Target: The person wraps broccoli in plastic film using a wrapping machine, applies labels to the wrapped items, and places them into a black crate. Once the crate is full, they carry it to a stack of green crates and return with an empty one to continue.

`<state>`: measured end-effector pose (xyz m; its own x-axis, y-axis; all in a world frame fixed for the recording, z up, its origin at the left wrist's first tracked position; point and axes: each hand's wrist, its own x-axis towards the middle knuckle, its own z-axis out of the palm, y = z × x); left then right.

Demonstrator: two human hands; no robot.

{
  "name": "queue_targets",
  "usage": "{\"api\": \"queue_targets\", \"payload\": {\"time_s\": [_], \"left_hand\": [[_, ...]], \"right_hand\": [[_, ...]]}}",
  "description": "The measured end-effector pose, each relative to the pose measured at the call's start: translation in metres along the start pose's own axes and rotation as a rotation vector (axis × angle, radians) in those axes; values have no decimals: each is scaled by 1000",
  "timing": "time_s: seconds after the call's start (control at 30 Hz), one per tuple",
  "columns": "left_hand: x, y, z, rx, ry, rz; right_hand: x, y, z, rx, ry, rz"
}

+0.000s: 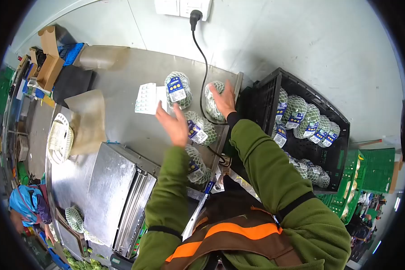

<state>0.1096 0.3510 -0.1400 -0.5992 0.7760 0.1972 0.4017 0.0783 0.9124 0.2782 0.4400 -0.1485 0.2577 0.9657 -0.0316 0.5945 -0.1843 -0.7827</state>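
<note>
My left hand (pixel 173 127) is open, fingers apart, above the steel table, beside a sheet of white labels (pixel 146 98). Just past its fingertips stands a white-netted bag of green produce (pixel 178 90) with a blue label. Another netted bag (pixel 200 128) lies right next to this hand, and one more (pixel 197 164) is nearer my body. My right hand (pixel 225 100) has its fingers spread and thumb out, right at the side of a netted bag (pixel 213 102) near the table's right edge. Its palm side is partly hidden.
A black crate (pixel 321 155) on the right holds several labelled net bags. A black cable (pixel 204 56) hangs from the wall socket across the table. At left are a steel machine (pixel 110 193), a white basket (pixel 60 138) and a person in blue (pixel 24 204). Green crates (pixel 375 168) stand far right.
</note>
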Motion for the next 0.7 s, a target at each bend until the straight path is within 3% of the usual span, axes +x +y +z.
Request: {"api": "queue_targets", "payload": {"time_s": [0.03, 0.1, 0.17, 0.23, 0.27, 0.33, 0.37, 0.4, 0.43, 0.47, 0.5, 0.53, 0.57, 0.63, 0.7], "left_hand": [[21, 1, 3, 25, 46, 26], [56, -3, 21, 57, 40, 112], [84, -21, 41, 82, 31, 200], [93, -48, 65, 665, -167, 328], [89, -50, 68, 711, -346, 219], [87, -51, 71, 727, -379, 223], [91, -50, 72, 755, -394, 240], [101, -52, 69, 733, -477, 196], [117, -56, 70, 705, -566, 157], [131, -62, 73, 629, -485, 194], [144, -70, 71, 552, -402, 219], [157, -73, 71, 533, -474, 254], [169, -70, 71, 515, -532, 285], [179, -59, 73, 512, -668, 211], [183, -47, 76, 440, -736, 154]], "right_hand": [[-1, 2, -1, -4, 6, 3], [2, 11, 1, -272, -199, -77], [11, 32, 10, -200, -134, -46], [12, 39, 9, 255, -63, 265], [9, 34, 9, 439, 2, 355], [7, 9, 7, 656, 104, 369], [-8, -35, -17, 996, 12, 377], [8, -19, -7, 1098, -56, 277], [-4, -47, -28, 1013, 32, 192], [-12, -62, -48, 859, 77, 186], [-26, -76, -76, 972, -30, 113], [-38, -80, -99, 1109, -72, 2], [-51, -86, -131, 1096, -33, 0], [-82, -84, -209, 1124, -300, -5], [-110, -57, -275, 1421, -361, 180]]}}
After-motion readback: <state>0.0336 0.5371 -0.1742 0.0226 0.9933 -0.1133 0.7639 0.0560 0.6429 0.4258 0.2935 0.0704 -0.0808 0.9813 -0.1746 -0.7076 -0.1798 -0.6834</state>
